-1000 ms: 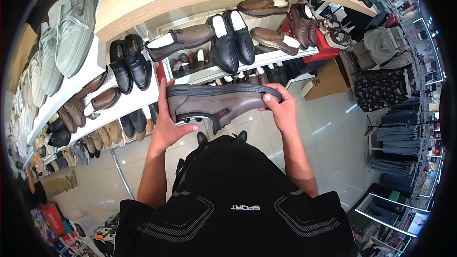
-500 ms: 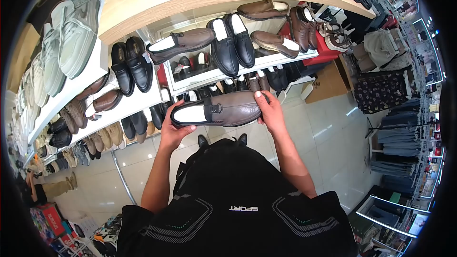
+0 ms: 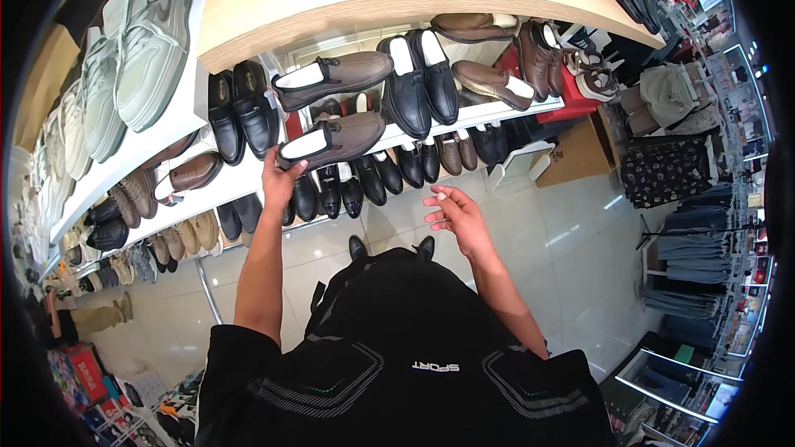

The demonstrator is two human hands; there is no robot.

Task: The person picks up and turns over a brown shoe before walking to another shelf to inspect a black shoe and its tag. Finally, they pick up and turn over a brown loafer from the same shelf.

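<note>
My left hand (image 3: 280,185) grips a brown loafer (image 3: 344,137) by its heel end, thumb at the near side. The loafer has a dark trim and white lining, and its toe points right, at the front edge of the white shelf (image 3: 472,117). Just behind it lies a matching brown loafer (image 3: 352,76), toe also to the right. A pair of black loafers (image 3: 410,87) stands to the right of these. My right hand (image 3: 457,217) is held over the floor with fingers apart, nothing in it.
Black shoes (image 3: 364,178) line a lower shelf. Black loafers (image 3: 238,112) and pale sneakers (image 3: 149,50) sit at left. A curved wooden shelf (image 3: 373,12) arches above. At right are a cardboard box (image 3: 575,149) and folded jeans (image 3: 696,236). Another person's legs (image 3: 99,316) show at far left.
The brown loafer has moved forward to the shelf with my left hand. My right hand has let go of its toe and opened, staying back over the floor.
</note>
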